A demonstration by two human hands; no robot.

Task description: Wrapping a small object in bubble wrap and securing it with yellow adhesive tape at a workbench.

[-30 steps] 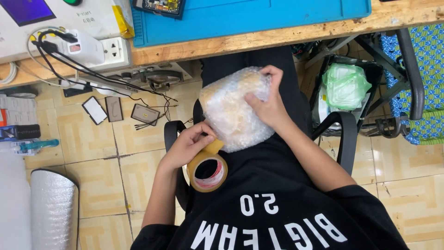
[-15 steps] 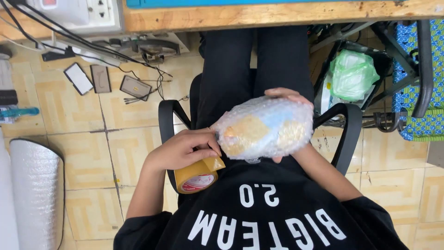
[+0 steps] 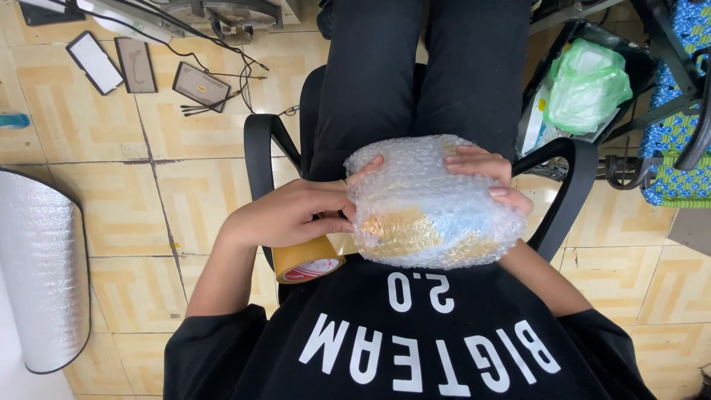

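A bubble-wrapped parcel (image 3: 429, 204), with brown and pale blue showing through the wrap, lies across my lap. My left hand (image 3: 285, 215) presses its fingertips on the parcel's left end and keeps a brown tape roll (image 3: 307, 261) under its palm. From the far right side my right hand (image 3: 485, 174) grips the parcel, fingers spread over the top. A strip of tape seems to run from the roll to the parcel; I cannot see where it ends.
I sit in a black office chair with armrests (image 3: 255, 148) on both sides. A roll of bubble wrap (image 3: 41, 274) stands on the tiled floor at left. Small flat devices (image 3: 200, 85) and cables lie ahead. A bin with a green bag (image 3: 585, 85) stands at right.
The view has tipped down from the desk to my lap. The parcel has turned from upright to lying sideways, closer to my body. The tape roll has stayed with my left hand.
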